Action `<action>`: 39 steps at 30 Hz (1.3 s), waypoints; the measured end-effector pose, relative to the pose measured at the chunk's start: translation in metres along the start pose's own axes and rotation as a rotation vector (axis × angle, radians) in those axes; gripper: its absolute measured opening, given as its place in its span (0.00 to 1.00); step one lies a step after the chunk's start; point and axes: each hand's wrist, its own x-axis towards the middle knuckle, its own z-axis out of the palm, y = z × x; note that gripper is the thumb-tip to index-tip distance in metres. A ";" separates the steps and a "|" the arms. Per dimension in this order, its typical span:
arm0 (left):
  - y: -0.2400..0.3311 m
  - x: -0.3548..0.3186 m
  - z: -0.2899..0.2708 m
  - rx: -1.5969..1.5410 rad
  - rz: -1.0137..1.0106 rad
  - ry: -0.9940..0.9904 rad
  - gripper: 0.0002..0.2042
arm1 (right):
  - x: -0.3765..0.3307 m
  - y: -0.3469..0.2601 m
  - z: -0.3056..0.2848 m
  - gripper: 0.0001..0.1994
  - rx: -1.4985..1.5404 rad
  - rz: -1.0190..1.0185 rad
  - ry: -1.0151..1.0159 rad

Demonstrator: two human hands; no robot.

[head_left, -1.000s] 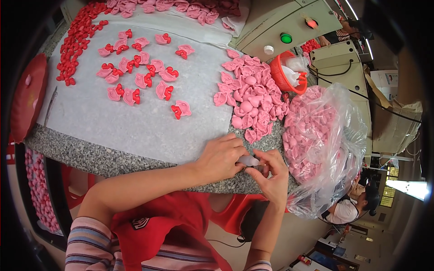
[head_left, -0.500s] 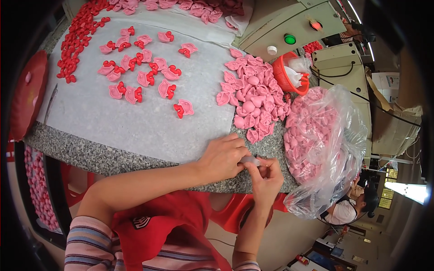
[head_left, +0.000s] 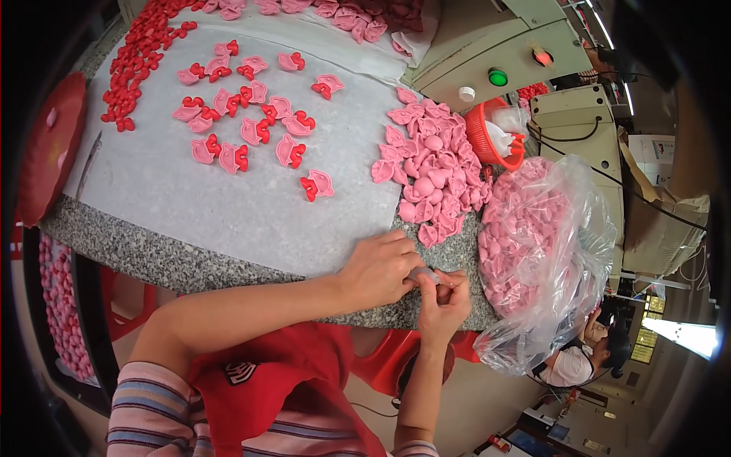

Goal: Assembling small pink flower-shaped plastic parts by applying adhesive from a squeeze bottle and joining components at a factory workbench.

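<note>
At the table's front edge my left hand [head_left: 381, 268] and my right hand [head_left: 445, 306] meet, both with fingers closed. Between them is a small pale, translucent piece [head_left: 421, 274]; its kind is too small and covered to make out. My left fingers curl round one side of it, and my right thumb and fingers pinch the other. Just beyond my hands lies a heap of pink moulded pieces [head_left: 432, 171]. Several joined pink pieces with red bows [head_left: 289, 151] are spread on the white sheet [head_left: 244, 217], away from both hands.
Loose red bows [head_left: 131, 80] line the sheet's far left, near a red scalloped tray [head_left: 49, 152]. A clear bag of pink pieces [head_left: 525, 236] and a red basket [head_left: 487, 133] stand right, below a machine with buttons [head_left: 487, 57]. Another person [head_left: 575, 362] sits at far right.
The whole view has shifted slightly, so the table's things sit a little further right. My hands stay together on the pale piece, with only slight finger movement.
</note>
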 end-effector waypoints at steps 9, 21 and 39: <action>0.001 0.001 -0.003 0.005 0.003 0.005 0.11 | 0.028 0.001 -0.025 0.11 0.051 -0.074 -0.412; -0.002 -0.001 -0.002 0.029 0.001 0.025 0.10 | 0.023 -0.001 -0.022 0.16 0.225 0.077 -0.334; -0.002 -0.005 0.011 0.031 0.017 0.063 0.09 | 0.011 0.014 -0.020 0.11 0.257 0.031 -0.282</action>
